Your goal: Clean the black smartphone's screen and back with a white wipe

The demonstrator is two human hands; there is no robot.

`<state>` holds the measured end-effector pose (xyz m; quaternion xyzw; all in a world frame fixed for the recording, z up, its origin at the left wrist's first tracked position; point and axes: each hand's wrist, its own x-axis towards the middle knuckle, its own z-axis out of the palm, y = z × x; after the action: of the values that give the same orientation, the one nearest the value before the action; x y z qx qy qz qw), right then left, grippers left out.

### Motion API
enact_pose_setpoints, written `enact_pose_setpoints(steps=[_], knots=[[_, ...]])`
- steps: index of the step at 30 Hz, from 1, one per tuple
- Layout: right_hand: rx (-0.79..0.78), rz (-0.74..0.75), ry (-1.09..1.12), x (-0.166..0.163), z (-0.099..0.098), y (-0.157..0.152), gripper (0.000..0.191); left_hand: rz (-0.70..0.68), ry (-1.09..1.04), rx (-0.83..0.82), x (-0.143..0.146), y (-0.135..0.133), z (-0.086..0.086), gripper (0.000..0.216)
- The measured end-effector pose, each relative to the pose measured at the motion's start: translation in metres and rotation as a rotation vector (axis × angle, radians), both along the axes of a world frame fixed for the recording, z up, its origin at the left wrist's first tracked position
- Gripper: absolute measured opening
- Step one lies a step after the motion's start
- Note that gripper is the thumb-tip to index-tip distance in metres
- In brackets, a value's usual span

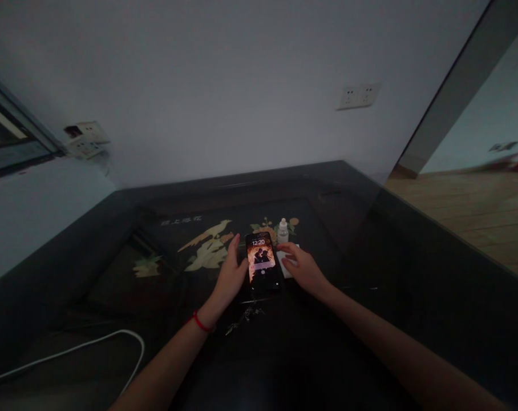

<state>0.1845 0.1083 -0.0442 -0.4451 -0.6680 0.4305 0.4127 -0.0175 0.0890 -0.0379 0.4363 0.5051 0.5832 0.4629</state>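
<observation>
A smartphone (262, 262) lies on the dark table with its screen lit, showing 12:20 over a picture. Along its left edge is my left hand (232, 275), fingers stretched forward and the thumb apart, its tip at the phone's side. My right hand (304, 269) is at the other side, fingers slightly bent and spread over a flat white object (283, 266), whose kind I cannot make out because the hand covers part of it. Just beyond those fingers stands a small clear dropper bottle (283, 233) with a white cap.
The glossy black table (361, 308) bears a printed bird and flowers. A white cable (92, 341) curves across its left front. Behind is a pale wall with a double socket (358, 96); more sockets (88, 140) sit at the left. Wooden floor (451, 214) shows at the right.
</observation>
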Motion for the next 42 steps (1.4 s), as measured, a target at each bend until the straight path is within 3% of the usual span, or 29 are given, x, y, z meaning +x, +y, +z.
enact_pose_setpoints(steps=[5,12,19,26,31,34,36,38,42], knots=[[-0.025,-0.019,-0.020,-0.001,-0.001,-0.002,0.026,0.014,0.230,0.022,-0.020,0.000,-0.003,0.032],[-0.050,-0.046,0.040,-0.015,-0.005,-0.015,0.031,0.018,0.243,-0.013,-0.004,0.001,-0.020,0.044],[-0.043,0.017,0.224,-0.025,0.019,-0.030,0.036,-0.010,0.018,-0.039,0.011,-0.011,0.006,0.075],[-0.065,0.016,0.287,0.004,0.053,-0.021,0.034,-0.073,-0.040,-0.150,-0.003,-0.036,0.037,0.073],[-0.188,0.033,0.245,0.015,0.052,-0.029,0.037,-0.243,0.083,-0.214,-0.002,-0.061,0.042,0.070],[-0.259,0.026,0.238,0.017,0.045,-0.039,0.029,-0.360,0.018,-0.313,0.003,-0.066,0.043,0.066],[-0.287,-0.015,0.261,0.021,0.040,-0.043,0.028,-0.326,-0.087,-0.395,0.006,-0.067,0.041,0.061],[-0.299,-0.058,0.298,0.024,0.037,-0.045,0.029,-0.209,-0.207,-0.435,0.008,-0.066,0.038,0.054],[-0.325,-0.048,0.349,0.024,0.035,-0.051,0.032,0.007,-0.329,-0.410,0.008,-0.063,0.031,0.031]])
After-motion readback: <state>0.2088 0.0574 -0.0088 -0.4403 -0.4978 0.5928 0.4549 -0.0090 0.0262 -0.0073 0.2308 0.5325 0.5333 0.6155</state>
